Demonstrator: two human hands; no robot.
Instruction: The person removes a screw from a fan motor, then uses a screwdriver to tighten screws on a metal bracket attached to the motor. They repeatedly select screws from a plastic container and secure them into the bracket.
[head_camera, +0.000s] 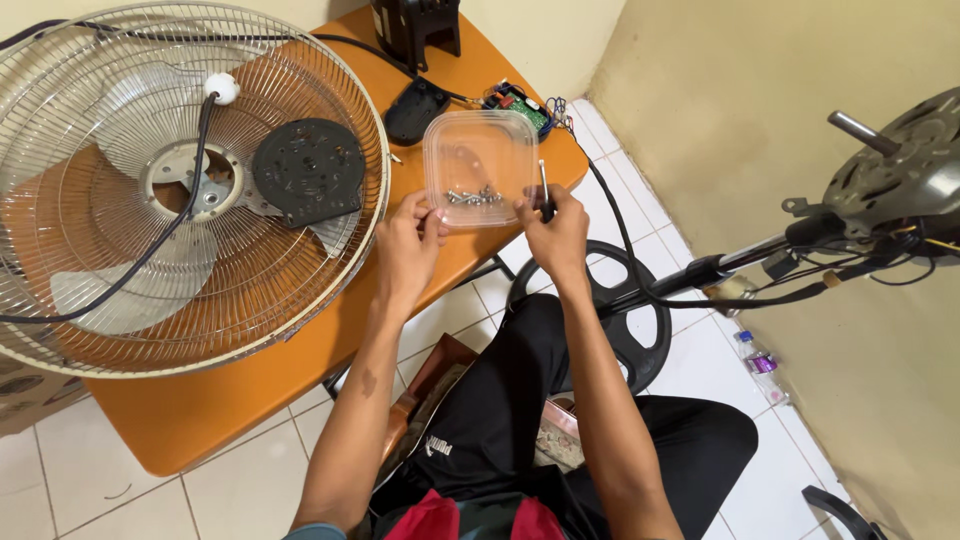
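A clear plastic container (478, 150) rests on the orange table (230, 400), tilted toward me, with several small metal screws (473, 196) gathered at its near edge. My left hand (408, 243) grips that near edge at the left. My right hand (553, 228) touches the container's near right corner and holds a thin screwdriver (544, 185) pointing up.
A wire fan guard (80, 330) with grey blades and a round black cover (307, 170) lies on the table's left. A circuit board (517, 103) and black parts sit at the back. A fan motor on its stand (905, 185) and a plastic bottle (760, 362) are at right.
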